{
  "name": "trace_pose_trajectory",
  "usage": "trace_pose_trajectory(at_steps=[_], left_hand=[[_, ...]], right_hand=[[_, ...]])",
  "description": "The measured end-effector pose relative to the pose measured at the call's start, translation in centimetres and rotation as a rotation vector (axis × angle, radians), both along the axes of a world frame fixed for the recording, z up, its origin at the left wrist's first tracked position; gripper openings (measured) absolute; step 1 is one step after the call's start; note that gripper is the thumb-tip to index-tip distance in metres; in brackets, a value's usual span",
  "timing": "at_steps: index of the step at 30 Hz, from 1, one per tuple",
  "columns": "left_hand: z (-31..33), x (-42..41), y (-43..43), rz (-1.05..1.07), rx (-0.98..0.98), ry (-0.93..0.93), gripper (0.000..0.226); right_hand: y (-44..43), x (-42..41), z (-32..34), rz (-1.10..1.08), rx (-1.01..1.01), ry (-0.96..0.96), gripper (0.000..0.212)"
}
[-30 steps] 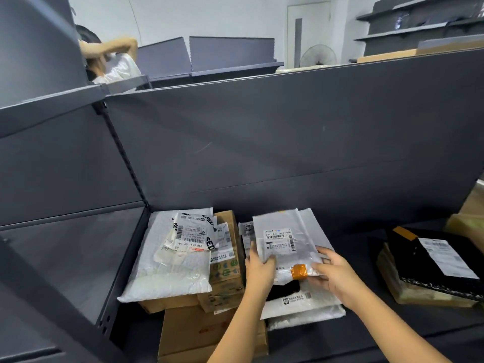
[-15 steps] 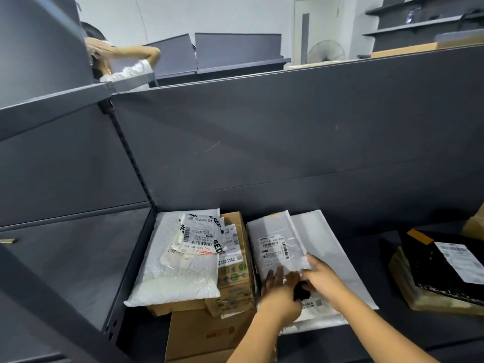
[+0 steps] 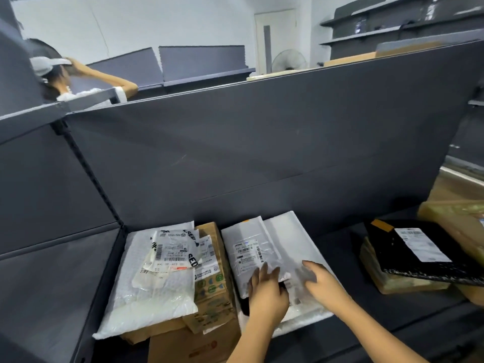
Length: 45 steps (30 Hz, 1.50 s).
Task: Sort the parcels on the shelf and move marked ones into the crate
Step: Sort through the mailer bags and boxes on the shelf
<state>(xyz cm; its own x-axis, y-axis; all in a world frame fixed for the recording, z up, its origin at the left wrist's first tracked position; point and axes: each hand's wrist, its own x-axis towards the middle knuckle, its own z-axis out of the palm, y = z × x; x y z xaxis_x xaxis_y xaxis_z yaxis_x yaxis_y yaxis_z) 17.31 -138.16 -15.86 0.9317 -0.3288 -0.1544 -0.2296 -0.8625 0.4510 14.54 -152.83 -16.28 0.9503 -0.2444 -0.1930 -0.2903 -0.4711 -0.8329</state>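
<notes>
A grey poly mailer with a white label (image 3: 248, 254) lies flat on a larger white mailer (image 3: 290, 242) in the middle of the dark shelf (image 3: 340, 318). My left hand (image 3: 267, 292) rests on the grey mailer's near edge, fingers spread flat. My right hand (image 3: 320, 282) lies beside it on the white mailer, fingers loosely extended. To the left sit a white bubble mailer (image 3: 146, 294) with labelled bags on top and a printed cardboard box (image 3: 213, 281). No crate is in view.
A black parcel with a white label (image 3: 416, 254) lies on a brown package at the right. A plain cardboard box (image 3: 193, 344) stands below at the front. The shelf's grey back panel (image 3: 262, 142) rises behind. A person stands behind the shelving at far left.
The grey mailer, held up in both hands a second ago, now lies flat on the white mailer. Both hands have come down onto the stack and spread apart.
</notes>
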Motion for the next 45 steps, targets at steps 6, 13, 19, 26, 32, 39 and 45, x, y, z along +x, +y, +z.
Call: trace_pose_trajectory(at_steps=[6, 13, 19, 26, 32, 39, 45], left_hand=[[0.4, -1.4, -6.3, -0.172, 0.026, -0.093, 0.056], [1.0, -4.3, -14.6, -0.387, 0.079, -0.13, 0.074], [1.4, -6.3, -19.3, -0.463, 0.091, -0.157, 0.069], [0.9, -6.2, -21.2, -0.441, 0.094, -0.131, 0.069], [-0.1, -2.7, -23.4, -0.421, 0.08, -0.051, 0.07], [-3.1, 2.2, -28.3, -0.476, 0.108, 0.11, 0.073], [-5.7, 4.8, -31.0, -0.467, 0.006, 0.223, 0.075]], right_hand=[[-7.6, -5.3, 1.0, -0.19, -0.079, -0.017, 0.053], [-17.4, -14.0, 2.0, -0.484, -0.138, 0.028, 0.057], [-21.7, -18.9, 1.6, -0.602, -0.157, 0.048, 0.055], [-23.4, -18.8, 0.5, -0.565, -0.129, 0.052, 0.055], [-25.1, -14.9, -0.5, -0.583, -0.08, 0.077, 0.055], [-27.9, -10.3, -3.2, -0.727, 0.008, 0.126, 0.054], [-30.7, -6.9, -5.1, -1.06, 0.195, 0.149, 0.062]])
